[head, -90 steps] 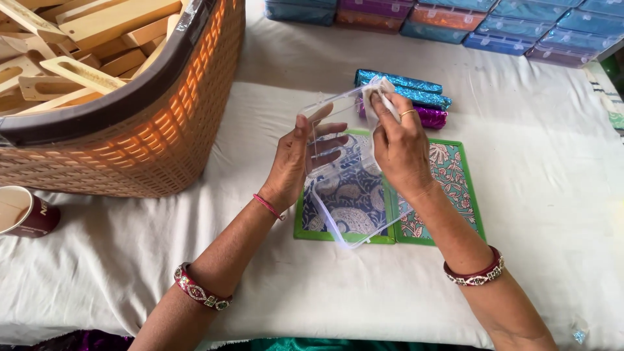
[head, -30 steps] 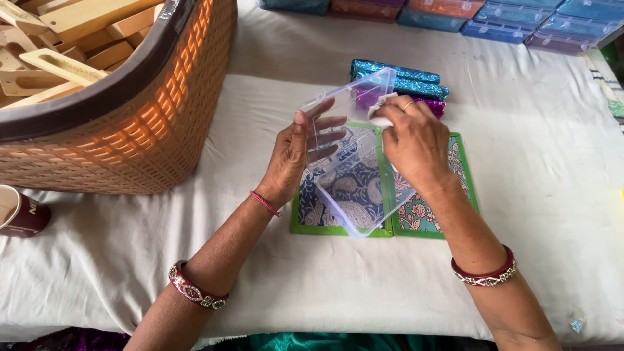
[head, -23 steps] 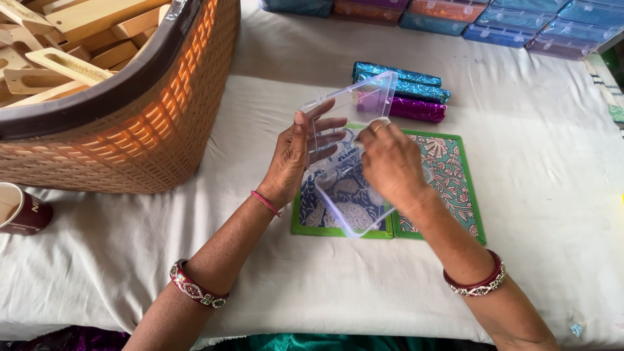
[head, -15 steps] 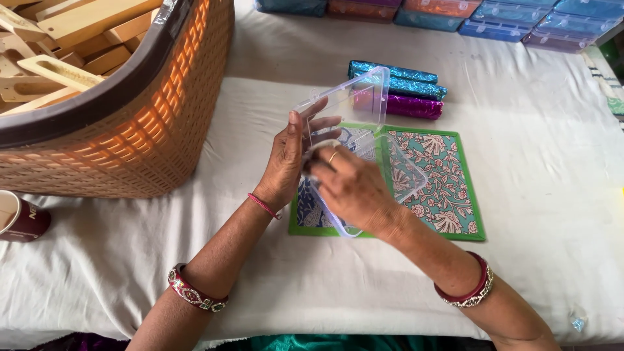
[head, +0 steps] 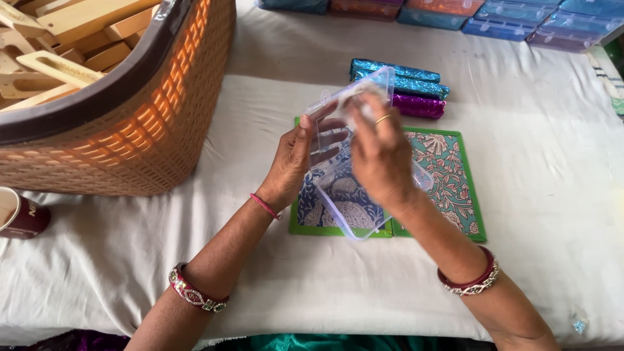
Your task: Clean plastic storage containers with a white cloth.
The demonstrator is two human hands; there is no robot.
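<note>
- I see the clear plastic case (head: 354, 149) held above the patterned green mat (head: 455, 175), mid-table.
- Left hand (head: 296, 159) fingers curled on its left edge; right hand (head: 380, 156) spread over its top.
- Light, thin, slippery (likely flexes): I'd grip the rims.

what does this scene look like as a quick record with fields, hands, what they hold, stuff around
left hand: grips the left edge of a clear plastic case
right hand: on the front of the case, ring on one finger
case: open, tilted, held above patterned green-bordered panels
behind: shiny blue and purple rolls
left side: orange woven basket with wooden pieces
surface: white cloth
</note>
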